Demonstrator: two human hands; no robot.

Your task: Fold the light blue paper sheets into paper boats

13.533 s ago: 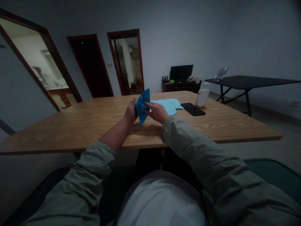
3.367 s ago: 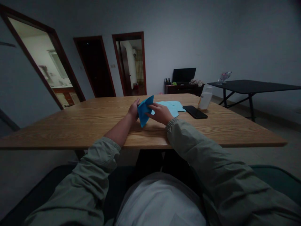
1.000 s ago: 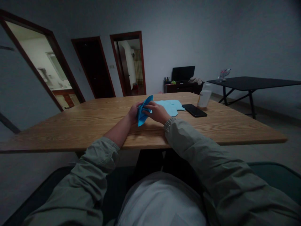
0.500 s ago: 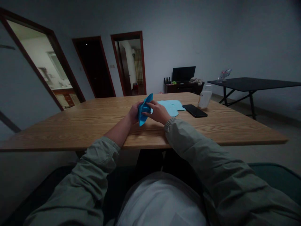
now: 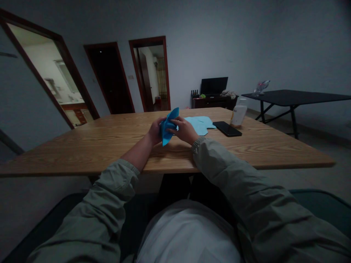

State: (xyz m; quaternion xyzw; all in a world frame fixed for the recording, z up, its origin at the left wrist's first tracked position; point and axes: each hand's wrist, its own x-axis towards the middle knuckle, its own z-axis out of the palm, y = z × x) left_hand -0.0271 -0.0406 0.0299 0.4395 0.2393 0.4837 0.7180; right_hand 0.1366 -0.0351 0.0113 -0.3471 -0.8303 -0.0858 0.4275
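Note:
A folded piece of bright blue paper (image 5: 166, 136) is held up above the near part of the wooden table, its pointed ends up and down. My left hand (image 5: 155, 131) grips it from the left, with most of its fingers hidden behind the paper. From the right, my right hand (image 5: 185, 130) has its thumb and fingers closed on the paper's middle folds. Just beyond that hand, light blue paper sheets (image 5: 201, 124) lie flat on the table.
On the wooden table (image 5: 109, 146), a black phone (image 5: 227, 129) lies right of the sheets, with a white bottle (image 5: 238, 114) upright beside it. A black folding table (image 5: 293, 96) stands at the right, and a dark screen (image 5: 214, 86) at the back wall.
Both hands keep hold of the blue paper in nearly the same place. Its middle folds look slightly more pressed together, and the paper has shifted slightly.

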